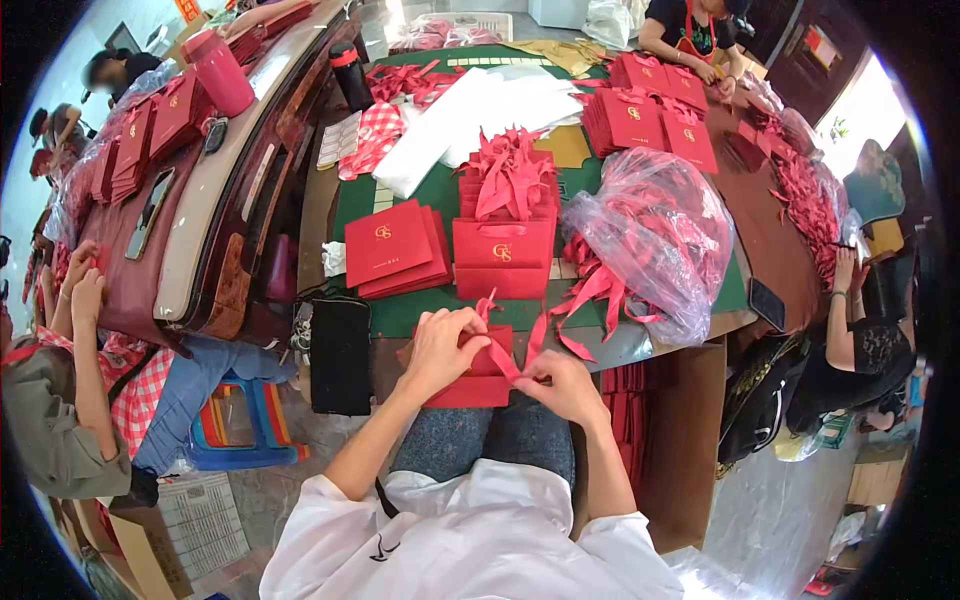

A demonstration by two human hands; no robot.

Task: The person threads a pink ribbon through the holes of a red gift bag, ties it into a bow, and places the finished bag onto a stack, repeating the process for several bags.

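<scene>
Just in front of my lap lies a red paper gift bag [482, 392], at the near edge of the table. My left hand [442, 347] is over the bag's left side, fingers pinched on a red ribbon [503, 360]. To the right, my right hand [566, 386] pinches the same ribbon at the bag's right edge. One ribbon end rises between the hands. Beyond them stands a row of red gift bags [503, 245] with gold lettering and ribbons bunched on top. A stack of flat red bags [388, 243] lies left of it.
A clear plastic bag of red ribbons [660, 235] sits at the right, near a phone [767, 303]. White sheets [430, 140] and a black bottle [350, 77] are farther back. Below the table's right side is an open cardboard box [680, 440]. Other people work on both sides.
</scene>
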